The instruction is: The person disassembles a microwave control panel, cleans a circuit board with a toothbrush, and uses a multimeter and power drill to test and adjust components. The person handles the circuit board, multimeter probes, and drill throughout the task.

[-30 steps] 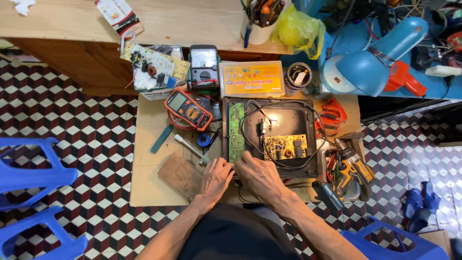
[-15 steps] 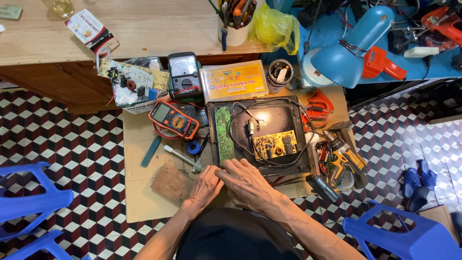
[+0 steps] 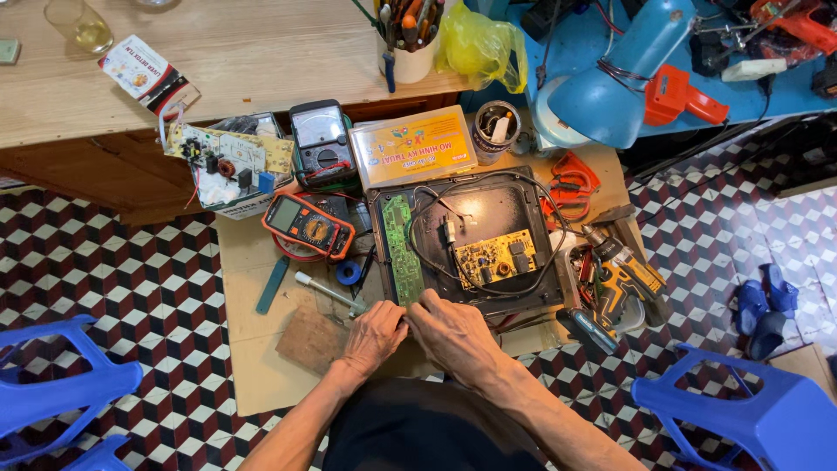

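Two hands, left hand (image 3: 377,333) and right hand (image 3: 453,330), are pressed together at the green circuit board (image 3: 402,249) | lower centre | opened casing (image 3: 488,209) is laid bare, wiring unfinished.

Orange-and-yellow flat rectangular box (image 3: 414,146), centre, lying just above the open black casing. Small red, white and black carton (image 3: 146,75) on the pale wooden tabletop, upper left. Grey rectangular screen of the orange multimeter (image 3: 284,212); pale dial face of the black analogue meter (image 3: 313,129) beside the box.
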